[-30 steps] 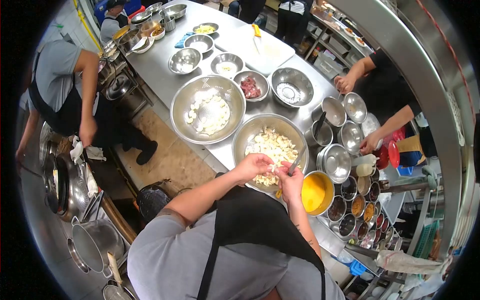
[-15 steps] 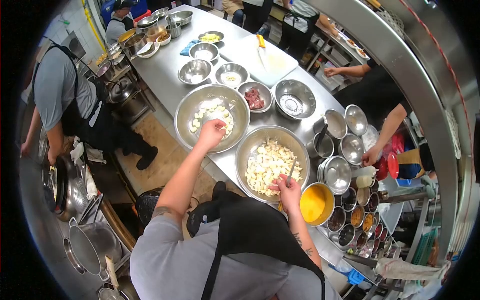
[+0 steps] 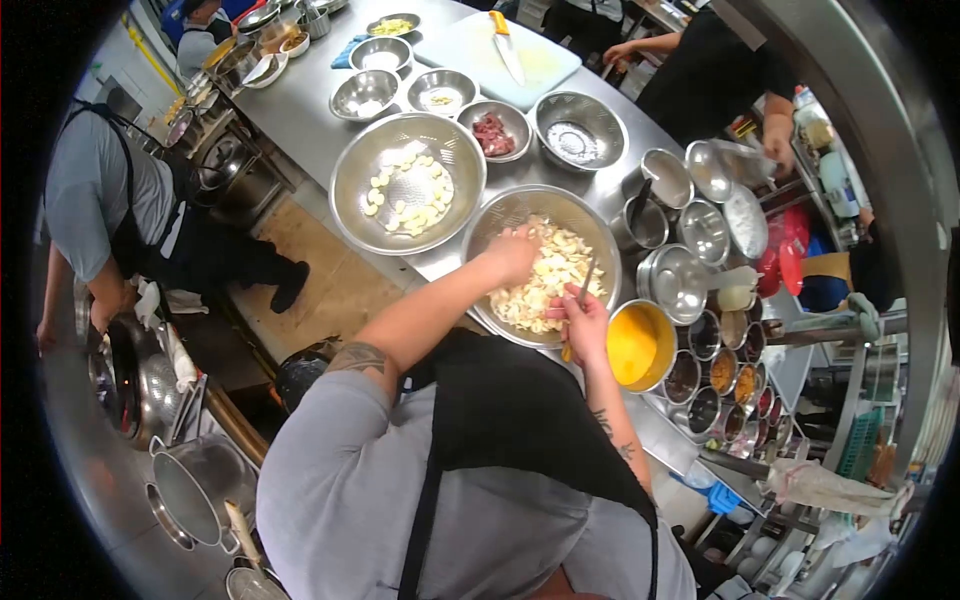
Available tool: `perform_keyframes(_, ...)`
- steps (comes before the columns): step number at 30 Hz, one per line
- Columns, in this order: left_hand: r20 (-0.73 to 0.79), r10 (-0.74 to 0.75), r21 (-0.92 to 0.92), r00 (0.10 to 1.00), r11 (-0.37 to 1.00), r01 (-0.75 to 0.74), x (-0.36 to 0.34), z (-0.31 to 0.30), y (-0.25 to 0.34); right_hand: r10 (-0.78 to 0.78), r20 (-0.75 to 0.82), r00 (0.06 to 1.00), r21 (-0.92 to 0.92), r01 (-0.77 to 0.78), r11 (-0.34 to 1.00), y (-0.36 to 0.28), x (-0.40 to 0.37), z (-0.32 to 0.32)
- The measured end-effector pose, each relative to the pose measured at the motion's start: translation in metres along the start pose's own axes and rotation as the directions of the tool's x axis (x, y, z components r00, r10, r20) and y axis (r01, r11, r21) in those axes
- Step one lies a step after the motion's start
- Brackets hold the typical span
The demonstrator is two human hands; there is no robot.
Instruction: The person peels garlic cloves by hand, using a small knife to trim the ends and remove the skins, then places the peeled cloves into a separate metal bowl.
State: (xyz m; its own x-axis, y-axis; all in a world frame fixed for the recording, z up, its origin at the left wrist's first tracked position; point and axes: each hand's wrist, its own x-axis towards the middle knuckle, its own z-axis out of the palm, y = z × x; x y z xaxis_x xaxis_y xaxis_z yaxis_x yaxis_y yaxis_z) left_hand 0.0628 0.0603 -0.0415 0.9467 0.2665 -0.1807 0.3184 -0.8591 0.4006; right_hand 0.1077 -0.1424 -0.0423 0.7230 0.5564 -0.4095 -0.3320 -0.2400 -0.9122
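A perforated metal bowl (image 3: 487,222) full of pale, garlic-like pieces (image 3: 548,285) stands at the front edge of the steel counter. My left hand (image 3: 512,255) reaches down into its left side with fingers bent onto the pieces; what they hold, if anything, is hidden. Over the bowl's right side my right hand (image 3: 582,322) is closed on a small knife (image 3: 588,280), blade pointing up and away from me. Up and to the left, a second perforated bowl (image 3: 350,190) holds a few peeled pieces (image 3: 420,215).
Small bowls, one with red meat (image 3: 492,135), stand behind. A knife lies on a white cutting board (image 3: 545,70). A pot of yellow liquid (image 3: 633,345) and sauce containers are at the right. A person (image 3: 120,200) stands left, another (image 3: 710,80) behind the counter.
My left hand has moved right, from the bowl of peeled pieces into the full bowl. The view has shifted, and the person behind the counter has moved an arm back.
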Motion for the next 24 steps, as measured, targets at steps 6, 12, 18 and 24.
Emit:
perform_keyframes(6, 0.168, -0.027, -0.125, 0.985, 0.991, 0.048, 0.009, 0.037, -0.003, -0.001, -0.002, 1.000, 0.018, 0.001, 1.000, -0.010, -0.009, 0.003)
perform_keyframes(12, 0.205, 0.136, -0.336, 0.969, 0.940, -0.061, -0.007, 0.025, -0.009, 0.020, 0.000, 1.000, 0.006, -0.020, 1.000, -0.011, -0.007, 0.003)
perform_keyframes(18, 0.061, 0.153, -0.529, 0.986, 0.843, -0.098, -0.024, 0.022, -0.004, 0.031, 0.009, 0.999, -0.013, -0.031, 0.999, -0.010, -0.004, 0.006)
perform_keyframes(24, -0.109, -0.001, -0.585, 0.994, 0.809, -0.064, -0.036, 0.016, 0.002, 0.073, 0.009, 0.997, -0.037, -0.073, 0.997, -0.009, -0.004, 0.005)
